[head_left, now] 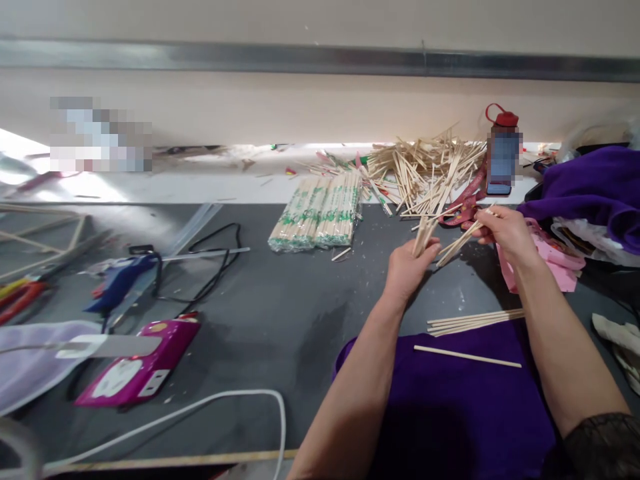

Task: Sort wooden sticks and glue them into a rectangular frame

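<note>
Right of centre in the frame, your left hand (407,270) clasps one bunch of sticks (424,235) and your right hand (507,233) pinches another bunch (457,245), angled differently, apparently so they stay separate.

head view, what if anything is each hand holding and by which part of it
Left hand: thin pale wooden sticks, by their lower part. Right hand: another bunch of sticks, near their upper-right ends.
</note>
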A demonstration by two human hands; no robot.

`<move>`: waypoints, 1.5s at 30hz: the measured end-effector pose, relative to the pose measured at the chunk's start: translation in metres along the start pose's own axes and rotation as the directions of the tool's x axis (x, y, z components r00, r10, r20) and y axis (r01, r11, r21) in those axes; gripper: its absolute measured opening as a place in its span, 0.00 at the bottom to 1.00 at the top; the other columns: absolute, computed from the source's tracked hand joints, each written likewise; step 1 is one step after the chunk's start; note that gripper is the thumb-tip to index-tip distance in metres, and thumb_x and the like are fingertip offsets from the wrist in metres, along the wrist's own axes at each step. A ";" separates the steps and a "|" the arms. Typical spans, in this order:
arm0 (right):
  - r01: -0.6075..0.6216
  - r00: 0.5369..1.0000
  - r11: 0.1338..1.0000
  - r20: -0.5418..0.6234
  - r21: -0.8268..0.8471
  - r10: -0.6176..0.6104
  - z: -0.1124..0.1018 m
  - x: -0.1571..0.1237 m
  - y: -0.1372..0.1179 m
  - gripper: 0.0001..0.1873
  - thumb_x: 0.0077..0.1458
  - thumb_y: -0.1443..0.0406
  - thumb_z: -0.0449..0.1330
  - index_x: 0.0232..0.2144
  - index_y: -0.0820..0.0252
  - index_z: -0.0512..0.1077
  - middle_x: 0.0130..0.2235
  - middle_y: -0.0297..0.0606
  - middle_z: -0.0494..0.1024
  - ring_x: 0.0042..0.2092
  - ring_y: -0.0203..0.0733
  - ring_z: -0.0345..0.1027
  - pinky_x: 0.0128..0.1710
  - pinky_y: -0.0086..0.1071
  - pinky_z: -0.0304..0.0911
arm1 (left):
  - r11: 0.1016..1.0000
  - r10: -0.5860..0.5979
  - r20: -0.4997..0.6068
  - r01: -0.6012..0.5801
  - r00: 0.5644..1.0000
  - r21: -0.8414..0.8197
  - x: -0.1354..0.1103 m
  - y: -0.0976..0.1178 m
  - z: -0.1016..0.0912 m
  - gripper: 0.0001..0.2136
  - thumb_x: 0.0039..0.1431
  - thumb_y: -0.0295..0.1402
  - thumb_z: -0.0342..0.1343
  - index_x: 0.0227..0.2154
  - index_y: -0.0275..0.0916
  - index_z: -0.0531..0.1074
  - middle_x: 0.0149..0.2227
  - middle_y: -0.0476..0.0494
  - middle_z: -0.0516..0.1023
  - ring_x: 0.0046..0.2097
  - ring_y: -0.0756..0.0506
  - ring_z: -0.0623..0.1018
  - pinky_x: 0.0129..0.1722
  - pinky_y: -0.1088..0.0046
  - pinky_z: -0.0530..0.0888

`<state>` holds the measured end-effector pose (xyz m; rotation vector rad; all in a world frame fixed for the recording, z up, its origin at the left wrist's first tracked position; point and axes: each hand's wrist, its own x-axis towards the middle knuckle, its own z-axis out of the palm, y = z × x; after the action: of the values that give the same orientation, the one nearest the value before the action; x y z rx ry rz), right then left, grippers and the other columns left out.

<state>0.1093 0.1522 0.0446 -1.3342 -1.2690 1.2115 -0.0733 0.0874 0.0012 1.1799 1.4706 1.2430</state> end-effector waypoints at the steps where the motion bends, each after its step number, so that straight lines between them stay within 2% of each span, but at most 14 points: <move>1: -0.020 1.000 1.000 0.012 -0.003 0.020 0.001 0.000 0.002 0.06 0.48 0.65 0.59 0.26 0.63 0.69 0.27 0.38 0.76 0.25 0.34 0.71 0.20 0.22 0.64 | 0.991 0.057 0.043 -0.061 0.997 0.120 -0.001 0.000 0.001 0.15 0.45 0.41 0.63 0.35 0.38 0.79 0.31 0.45 0.79 0.33 0.46 0.76 0.31 0.74 0.69; 5: -0.093 0.989 0.990 0.106 -0.105 0.104 0.003 -0.002 0.005 0.03 0.47 0.68 0.59 0.27 0.62 0.67 0.23 0.34 0.74 0.24 0.34 0.71 0.19 0.22 0.63 | 0.790 0.086 0.267 -0.229 0.960 0.569 -0.006 0.003 0.003 0.10 0.48 0.36 0.60 0.35 0.45 0.80 0.34 0.47 0.81 0.35 0.43 0.77 0.33 0.72 0.66; 8: -0.056 0.957 0.919 0.240 -0.390 0.160 -0.005 -0.003 0.004 0.01 0.45 0.69 0.58 0.25 0.62 0.68 0.20 0.32 0.73 0.23 0.36 0.70 0.19 0.24 0.60 | 0.621 0.028 0.346 -0.287 0.938 0.729 -0.007 0.008 0.003 0.09 0.52 0.34 0.56 0.34 0.46 0.80 0.33 0.46 0.81 0.34 0.44 0.77 0.30 0.73 0.64; 12: 0.260 0.935 0.591 0.351 -0.764 0.043 -0.022 -0.003 -0.008 0.07 0.46 0.64 0.59 0.24 0.60 0.76 0.26 0.35 0.77 0.30 0.39 0.71 0.27 0.27 0.58 | 0.490 0.043 0.449 -0.410 0.893 0.769 -0.008 0.014 -0.001 0.09 0.53 0.31 0.55 0.34 0.46 0.79 0.35 0.46 0.79 0.37 0.45 0.77 0.30 0.75 0.62; 15: 0.294 0.956 0.310 0.284 -0.904 -0.078 -0.027 -0.005 -0.017 0.11 0.51 0.64 0.56 0.30 0.56 0.79 0.35 0.36 0.80 0.39 0.42 0.71 0.32 0.30 0.57 | 0.408 0.021 0.505 -0.469 0.863 0.783 -0.011 0.017 -0.002 0.09 0.55 0.30 0.54 0.34 0.45 0.79 0.35 0.44 0.78 0.37 0.44 0.77 0.29 0.75 0.62; 17: 0.248 0.969 0.204 0.243 -0.947 -0.050 -0.024 -0.006 -0.017 0.12 0.51 0.64 0.55 0.33 0.54 0.79 0.38 0.38 0.81 0.40 0.44 0.72 0.32 0.31 0.57 | 0.354 0.001 0.521 -0.488 0.853 0.798 -0.013 0.019 -0.002 0.10 0.55 0.29 0.52 0.34 0.44 0.79 0.35 0.43 0.78 0.37 0.44 0.77 0.29 0.74 0.62; 20: 0.245 0.966 0.158 0.255 -0.957 0.045 -0.016 -0.003 -0.004 0.12 0.49 0.62 0.58 0.35 0.54 0.79 0.38 0.40 0.80 0.40 0.45 0.72 0.32 0.32 0.57 | 0.311 -0.026 0.516 -0.484 0.856 0.818 -0.016 0.022 -0.001 0.10 0.55 0.29 0.52 0.34 0.44 0.79 0.36 0.42 0.78 0.37 0.44 0.77 0.30 0.74 0.64; 24: 0.259 0.960 0.161 0.272 -0.952 0.064 -0.008 0.003 0.013 0.11 0.51 0.63 0.57 0.35 0.54 0.78 0.39 0.40 0.80 0.41 0.45 0.73 0.33 0.32 0.59 | 0.345 -0.057 0.517 -0.469 0.854 0.813 -0.019 0.025 -0.001 0.09 0.54 0.30 0.53 0.33 0.44 0.79 0.36 0.42 0.78 0.37 0.43 0.77 0.31 0.74 0.66; 30: 0.242 0.970 -0.006 0.242 -0.970 0.004 -0.005 0.000 0.010 0.16 0.51 0.71 0.53 0.38 0.63 0.78 0.43 0.53 0.78 0.44 0.53 0.72 0.37 0.37 0.61 | 0.460 -0.074 0.522 -0.435 0.850 0.774 -0.019 0.026 -0.005 0.08 0.50 0.32 0.57 0.34 0.44 0.79 0.35 0.42 0.79 0.37 0.42 0.77 0.33 0.73 0.67; 33: 0.214 0.976 0.092 0.209 -0.972 -0.062 -0.007 0.000 0.007 0.18 0.51 0.72 0.51 0.42 0.58 0.76 0.44 0.49 0.78 0.44 0.52 0.72 0.38 0.37 0.61 | 0.611 -0.036 0.502 -0.378 0.864 0.695 -0.017 0.025 -0.010 0.08 0.47 0.33 0.59 0.33 0.44 0.79 0.33 0.45 0.79 0.37 0.43 0.76 0.34 0.74 0.67; 36: 0.171 0.985 0.215 0.162 -0.962 -0.059 -0.010 0.003 0.006 0.19 0.53 0.70 0.50 0.44 0.55 0.74 0.43 0.43 0.79 0.44 0.50 0.72 0.37 0.36 0.60 | 0.779 0.014 0.386 -0.252 0.923 0.574 -0.014 0.021 -0.013 0.06 0.46 0.33 0.59 0.29 0.43 0.78 0.30 0.46 0.79 0.36 0.45 0.76 0.34 0.75 0.68; 39: 0.195 0.981 0.282 0.187 -0.939 -0.054 -0.010 0.003 0.006 0.19 0.54 0.68 0.49 0.43 0.54 0.75 0.43 0.41 0.79 0.43 0.47 0.71 0.37 0.34 0.60 | 0.920 0.032 0.183 -0.101 0.983 0.378 -0.011 0.016 -0.012 0.07 0.46 0.32 0.58 0.29 0.40 0.78 0.28 0.46 0.78 0.32 0.46 0.76 0.31 0.74 0.68; 41: 0.283 0.956 0.291 0.293 -0.914 -0.010 -0.008 0.001 0.006 0.17 0.53 0.67 0.51 0.41 0.53 0.76 0.43 0.37 0.80 0.43 0.44 0.71 0.36 0.32 0.60 | 0.987 -0.041 0.101 0.024 0.994 0.160 -0.009 0.015 -0.012 0.08 0.47 0.34 0.58 0.30 0.37 0.77 0.24 0.47 0.75 0.25 0.49 0.72 0.24 0.76 0.65; 45: 0.283 0.951 0.174 0.299 -0.943 0.076 -0.004 -0.003 0.004 0.13 0.51 0.67 0.55 0.35 0.54 0.79 0.42 0.41 0.80 0.42 0.45 0.72 0.36 0.32 0.60 | 0.903 -0.226 0.231 0.292 0.946 -0.313 -0.008 0.020 -0.016 0.12 0.44 0.37 0.63 0.30 0.34 0.74 0.18 0.53 0.67 0.15 0.59 0.56 0.15 0.80 0.54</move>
<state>0.1137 0.1492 0.0410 -1.9109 -2.5871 0.2783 -0.0852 0.0779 0.0236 0.8112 1.1662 1.1126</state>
